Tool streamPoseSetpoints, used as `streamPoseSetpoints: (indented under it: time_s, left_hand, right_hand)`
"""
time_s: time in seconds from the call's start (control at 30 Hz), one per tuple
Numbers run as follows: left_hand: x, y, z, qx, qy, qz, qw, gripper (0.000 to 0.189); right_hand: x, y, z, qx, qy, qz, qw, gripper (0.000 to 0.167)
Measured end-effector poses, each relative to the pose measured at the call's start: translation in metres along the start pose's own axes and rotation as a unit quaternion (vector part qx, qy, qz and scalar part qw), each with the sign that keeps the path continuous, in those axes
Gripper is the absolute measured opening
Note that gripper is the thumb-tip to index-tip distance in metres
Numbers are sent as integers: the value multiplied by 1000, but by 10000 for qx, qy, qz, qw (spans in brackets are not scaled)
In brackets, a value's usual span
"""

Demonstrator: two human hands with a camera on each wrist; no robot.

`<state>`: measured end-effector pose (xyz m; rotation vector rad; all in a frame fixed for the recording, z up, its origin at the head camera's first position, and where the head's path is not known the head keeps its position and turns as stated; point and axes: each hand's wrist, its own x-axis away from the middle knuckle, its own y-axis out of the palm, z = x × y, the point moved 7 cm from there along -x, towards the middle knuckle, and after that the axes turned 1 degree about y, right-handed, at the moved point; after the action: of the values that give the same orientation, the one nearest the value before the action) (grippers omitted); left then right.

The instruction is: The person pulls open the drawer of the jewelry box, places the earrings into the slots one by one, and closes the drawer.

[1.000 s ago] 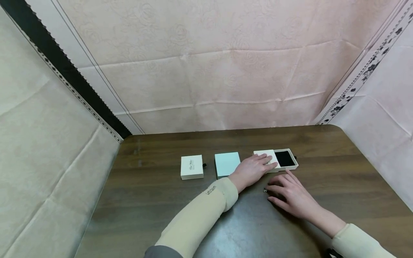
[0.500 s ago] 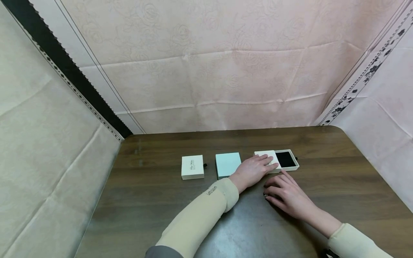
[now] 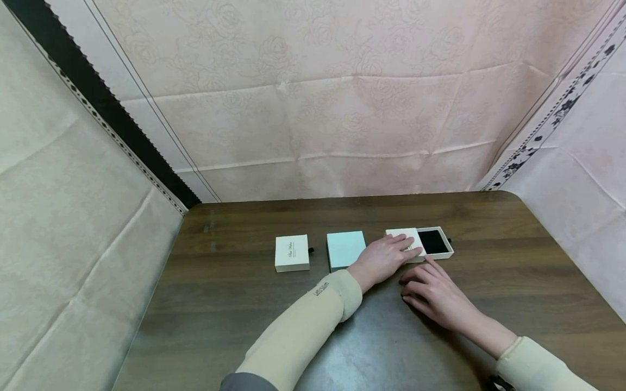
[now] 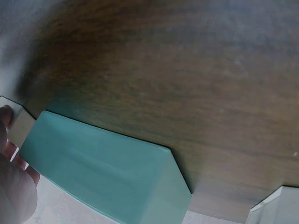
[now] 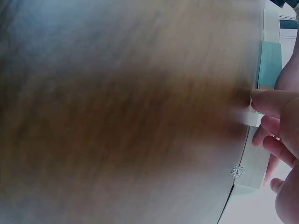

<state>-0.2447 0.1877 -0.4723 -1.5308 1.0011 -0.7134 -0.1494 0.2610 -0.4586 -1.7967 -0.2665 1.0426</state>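
In the head view my left hand (image 3: 383, 258) lies over the top of a white drawer-style box (image 3: 421, 257), fingers spread across its sleeve and thumb along the near edge, holding it. Its drawer (image 3: 443, 232) is pulled out to the right and shows a black insert (image 3: 432, 241). My right hand (image 3: 440, 297) is just in front of that box, palm down with bent fingers, the farthest fingertip right at the box's near edge. A small silver snowflake-shaped piece (image 5: 238, 171) shows below my right fingers in the right wrist view; I cannot tell whether they hold it.
To the left on the wooden table (image 3: 235, 315) are a teal box (image 3: 345, 248) and another white box (image 3: 291, 253) with printed lettering and a black tab. My left forearm crosses in front of the teal box. A pale patterned cloth (image 3: 323, 108) hangs behind the table.
My right hand has shifted slightly left. A small shiny piece seen at its fingertips earlier is hidden in the head view now. My left hand stays on the white box.
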Motion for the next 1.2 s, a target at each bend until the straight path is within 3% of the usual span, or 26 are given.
streamPoseSetpoints:
  time_s: [0.3, 0.5, 0.73, 0.8, 0.93, 1.03, 1.2]
  left_hand:
    - [1, -1, 0, 43, -49, -87, 9999, 51]
    - [0, 0, 0, 40, -48, -55, 10000, 51]
    - [0, 0, 0, -22, -36, 37, 10000, 50]
    - [0, 0, 0, 2, -43, 1, 10000, 51]
    - [0, 0, 0, 31, -38, -80, 10000, 52]
    - [0, -1, 1, -1, -16, -68, 10000, 52]
    - [0, -1, 2, -44, -14, -5, 10000, 51]
  right_hand:
    - [0, 0, 3, -51, -34, -90, 9999, 15]
    - [0, -13, 12, -112, 64, 14, 9999, 8]
    - [-2, -34, 31, 39, 274, 137, 9995, 44]
    - [-4, -40, 38, 38, 423, 81, 9991, 39]
    - [-8, -52, 51, 123, 749, -16, 9971, 11]
    - [-11, -59, 61, 235, 908, -4, 9956, 28]
    - [-17, -68, 78, 362, 1050, 0, 9938, 28]
